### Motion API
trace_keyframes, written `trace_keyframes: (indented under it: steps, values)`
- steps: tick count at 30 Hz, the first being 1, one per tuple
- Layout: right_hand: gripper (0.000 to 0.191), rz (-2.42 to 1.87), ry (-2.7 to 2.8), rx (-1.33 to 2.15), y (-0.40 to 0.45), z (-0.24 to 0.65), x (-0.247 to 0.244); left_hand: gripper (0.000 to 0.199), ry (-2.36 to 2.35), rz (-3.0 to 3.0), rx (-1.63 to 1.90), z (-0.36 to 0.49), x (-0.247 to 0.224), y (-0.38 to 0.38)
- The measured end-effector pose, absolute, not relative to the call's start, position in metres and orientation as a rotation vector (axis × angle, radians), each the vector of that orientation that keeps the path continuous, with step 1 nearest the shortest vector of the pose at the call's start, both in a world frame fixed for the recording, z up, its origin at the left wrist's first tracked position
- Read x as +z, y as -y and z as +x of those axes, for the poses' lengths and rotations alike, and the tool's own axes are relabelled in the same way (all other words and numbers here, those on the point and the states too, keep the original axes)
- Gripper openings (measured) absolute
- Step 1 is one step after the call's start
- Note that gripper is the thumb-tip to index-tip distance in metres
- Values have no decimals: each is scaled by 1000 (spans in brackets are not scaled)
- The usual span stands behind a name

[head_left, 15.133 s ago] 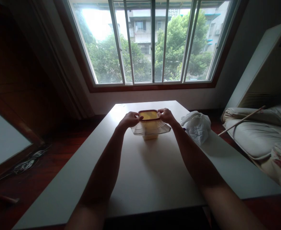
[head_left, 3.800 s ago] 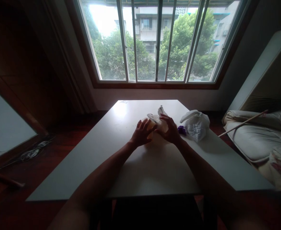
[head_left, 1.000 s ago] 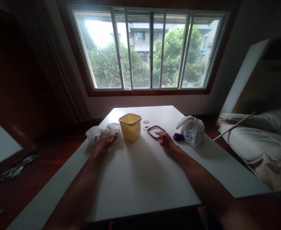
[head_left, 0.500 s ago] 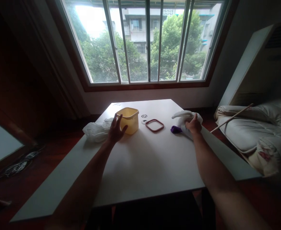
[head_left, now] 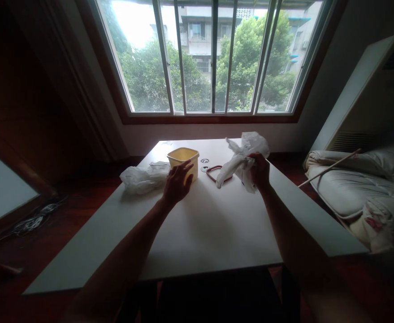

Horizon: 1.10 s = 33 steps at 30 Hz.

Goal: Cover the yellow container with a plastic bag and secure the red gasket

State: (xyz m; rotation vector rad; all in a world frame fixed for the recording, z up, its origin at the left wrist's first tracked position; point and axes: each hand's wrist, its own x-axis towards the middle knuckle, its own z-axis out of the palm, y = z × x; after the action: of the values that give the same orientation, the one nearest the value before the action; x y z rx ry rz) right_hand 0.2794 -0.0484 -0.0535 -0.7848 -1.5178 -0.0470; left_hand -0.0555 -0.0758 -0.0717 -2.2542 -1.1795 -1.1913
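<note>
My right hand [head_left: 260, 171] is closed round a crumpled white plastic bag [head_left: 254, 142], held up over the right part of the table. Part of the bag hangs to the left, over a reddish-brown square ring [head_left: 213, 169] on the tabletop. My left hand [head_left: 178, 181] has its fingers apart in front of the yellow square tub [head_left: 182, 155], which stands upright; whether it touches the tub I cannot tell. Another crumpled white plastic bag [head_left: 143, 178] lies just left of the tub.
The white table [head_left: 217, 237] has two small round marks or discs [head_left: 205, 169] behind the ring. At the right are a cushioned seat [head_left: 338, 188] and a thin stick [head_left: 329, 168]. Cables [head_left: 37, 220] lie on the floor at the left.
My right hand has lifted its bag and brought it left, toward the ring. My left hand has moved right, across the tub's front. The purple item no longer shows.
</note>
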Motion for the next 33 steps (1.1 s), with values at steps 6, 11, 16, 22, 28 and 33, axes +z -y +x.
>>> trace_keyframes:
  steps: [6, 11, 16, 22, 28, 33]
  values:
    - [31, -690, 1883, 287, 64, 232, -70, 44, 1076, -2409, -1083, -31, -80, 88]
    - [19, -636, 1935, 430, 70, 211, -80, 36, 1090, -2565, -961, -23, -91, 87]
    - [19, -839, 1861, 372, 60, 218, -91, 16, 1151, -2659, -917, -26, -89, 87]
    - [26, -1054, 1725, 280, 33, 241, -109, 31, 1269, -2507, -792, -33, -75, 90]
    - [25, -868, 1791, 394, 46, 234, -97, 23, 1235, -2220, -916, -30, -58, 106]
    - [31, -700, 1885, 573, 65, 213, -84, 21, 1180, -2311, -817, -8, -63, 117]
